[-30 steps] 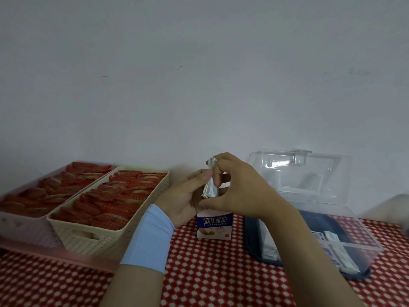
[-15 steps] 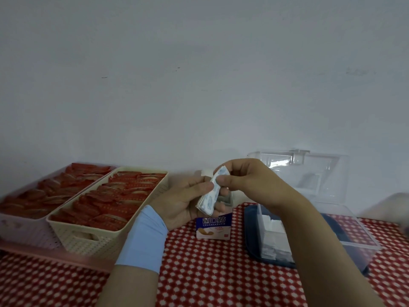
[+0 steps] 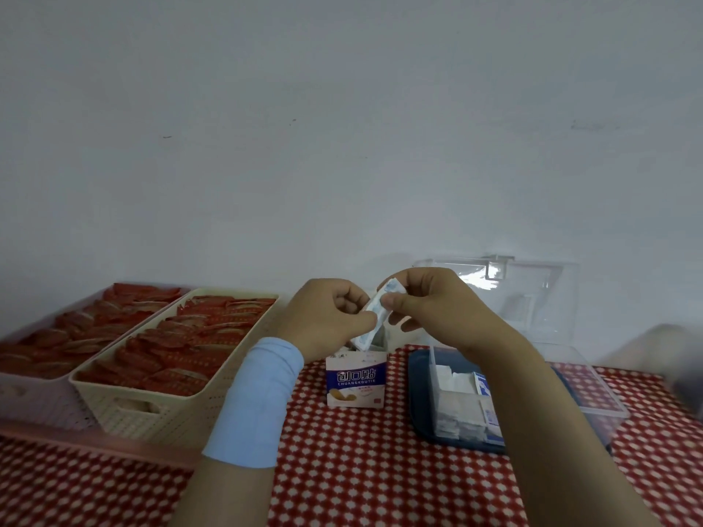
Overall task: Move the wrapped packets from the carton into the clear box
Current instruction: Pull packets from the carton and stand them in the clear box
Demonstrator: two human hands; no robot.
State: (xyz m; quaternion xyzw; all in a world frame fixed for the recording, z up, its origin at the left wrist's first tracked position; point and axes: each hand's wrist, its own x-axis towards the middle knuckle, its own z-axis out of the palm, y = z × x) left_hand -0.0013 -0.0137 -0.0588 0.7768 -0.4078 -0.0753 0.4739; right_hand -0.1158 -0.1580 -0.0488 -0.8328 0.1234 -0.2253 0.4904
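The fingers (image 3: 393, 300) of the right hand (image 3: 437, 310) pinch the upper end of a wrapped packet (image 3: 376, 311). The left hand (image 3: 327, 317) pinches it lower down. The packet slants, its lower end at the mouth of the carton (image 3: 355, 382) directly below; whether it is clear of it is hard to tell. Right of the fingers stands the clear box (image 3: 593, 378), lid up, on a dark tray (image 3: 418, 378), partly hidden by the right forearm. To their left, a cream basket (image 3: 163, 416) and a pink basket (image 3: 30, 405) hold red sachets (image 3: 198, 336). The worktop's (image 3: 361, 469) far right edge is blurred.

Baskets (image 3: 178, 420) at left, carton (image 3: 355, 382) in the middle, clear box (image 3: 608, 399) at right, all on tablecloth (image 3: 361, 469); packet (image 3: 374, 311) above carton.
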